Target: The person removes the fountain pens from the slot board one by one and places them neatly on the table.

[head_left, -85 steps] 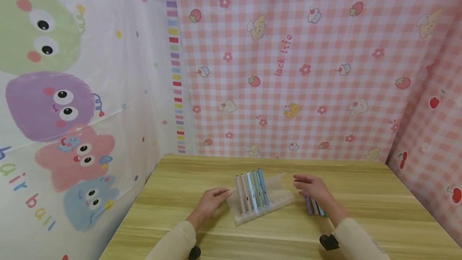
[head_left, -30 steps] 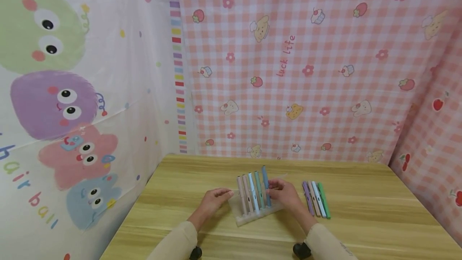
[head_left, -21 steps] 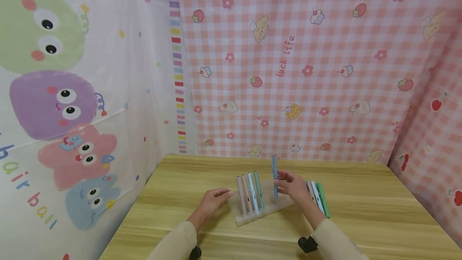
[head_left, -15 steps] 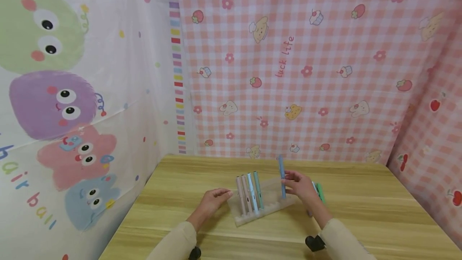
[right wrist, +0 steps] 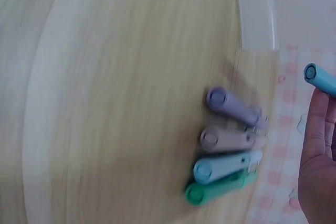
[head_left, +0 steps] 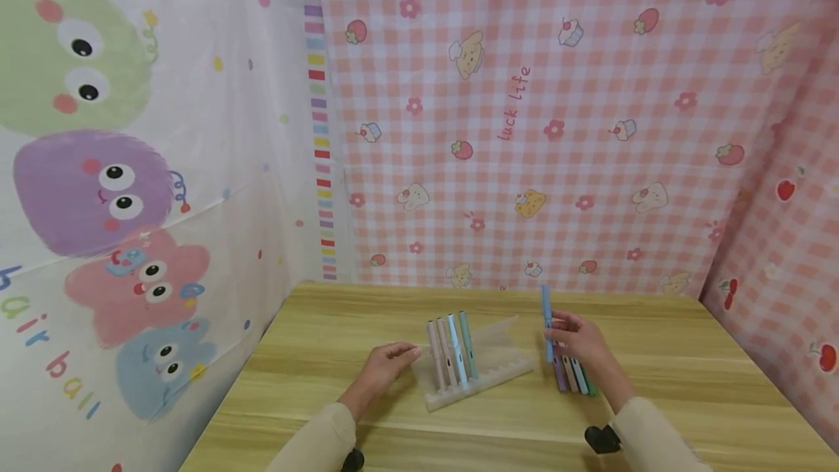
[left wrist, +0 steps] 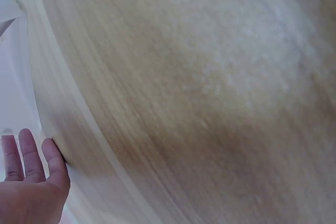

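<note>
Pinching a blue pen (head_left: 547, 312), my right grip (head_left: 582, 342) hovers nearer the worktop's (head_left: 498, 435) right edge, left grip (head_left: 385, 370) spread at the rack (head_left: 486, 384).

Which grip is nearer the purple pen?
Right. Right grip holds the blue pen close by the purple pen; left grip is across the translucent pen rack, at its left edge.
</note>
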A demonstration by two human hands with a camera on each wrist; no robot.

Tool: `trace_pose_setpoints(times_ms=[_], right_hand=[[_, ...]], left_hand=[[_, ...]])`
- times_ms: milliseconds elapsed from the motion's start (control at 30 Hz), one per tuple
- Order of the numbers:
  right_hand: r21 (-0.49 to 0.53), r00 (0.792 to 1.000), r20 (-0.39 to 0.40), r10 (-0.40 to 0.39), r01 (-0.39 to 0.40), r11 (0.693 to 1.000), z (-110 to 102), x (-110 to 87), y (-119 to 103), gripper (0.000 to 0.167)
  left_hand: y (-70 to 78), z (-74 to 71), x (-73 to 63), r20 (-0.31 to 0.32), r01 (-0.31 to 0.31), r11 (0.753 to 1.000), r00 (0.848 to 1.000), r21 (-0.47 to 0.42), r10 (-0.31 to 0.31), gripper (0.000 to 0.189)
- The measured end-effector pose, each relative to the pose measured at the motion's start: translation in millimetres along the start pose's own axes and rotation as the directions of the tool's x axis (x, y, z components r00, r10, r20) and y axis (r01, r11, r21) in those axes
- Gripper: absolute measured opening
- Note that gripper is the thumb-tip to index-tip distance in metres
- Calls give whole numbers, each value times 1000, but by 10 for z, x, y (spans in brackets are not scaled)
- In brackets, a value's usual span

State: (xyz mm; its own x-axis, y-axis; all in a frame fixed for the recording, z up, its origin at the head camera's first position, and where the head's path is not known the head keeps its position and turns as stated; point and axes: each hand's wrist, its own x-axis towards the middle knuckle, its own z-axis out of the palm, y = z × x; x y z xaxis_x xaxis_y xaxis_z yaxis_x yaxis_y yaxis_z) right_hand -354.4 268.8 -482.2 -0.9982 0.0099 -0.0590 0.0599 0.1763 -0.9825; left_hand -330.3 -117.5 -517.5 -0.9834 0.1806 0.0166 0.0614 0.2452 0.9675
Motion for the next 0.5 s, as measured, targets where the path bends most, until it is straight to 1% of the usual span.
trace_pose_setpoints(times_ms=[133, 200, 367, 500], right_hand=[[-5, 1000, 8, 21, -21, 1000, -121, 10, 59, 61], [-11, 999, 27, 18, -17, 1000, -181, 2, 79, 61], [-67, 997, 70, 12, -7, 998, -346, -31, 132, 60], [-91, 997, 70, 37, -30, 995, -497, -49, 193, 61]], left_hand=[[-7, -5, 0, 1, 2, 1000, 1000, -4, -2, 46], [-7, -9, -1, 5, 6, 1000, 1000, -3, -6, 47], [-5, -11, -1, 12, 7, 1000, 1000, 4, -7, 48], [3, -10, -5, 10, 3, 1000, 1000, 7, -3, 47]])
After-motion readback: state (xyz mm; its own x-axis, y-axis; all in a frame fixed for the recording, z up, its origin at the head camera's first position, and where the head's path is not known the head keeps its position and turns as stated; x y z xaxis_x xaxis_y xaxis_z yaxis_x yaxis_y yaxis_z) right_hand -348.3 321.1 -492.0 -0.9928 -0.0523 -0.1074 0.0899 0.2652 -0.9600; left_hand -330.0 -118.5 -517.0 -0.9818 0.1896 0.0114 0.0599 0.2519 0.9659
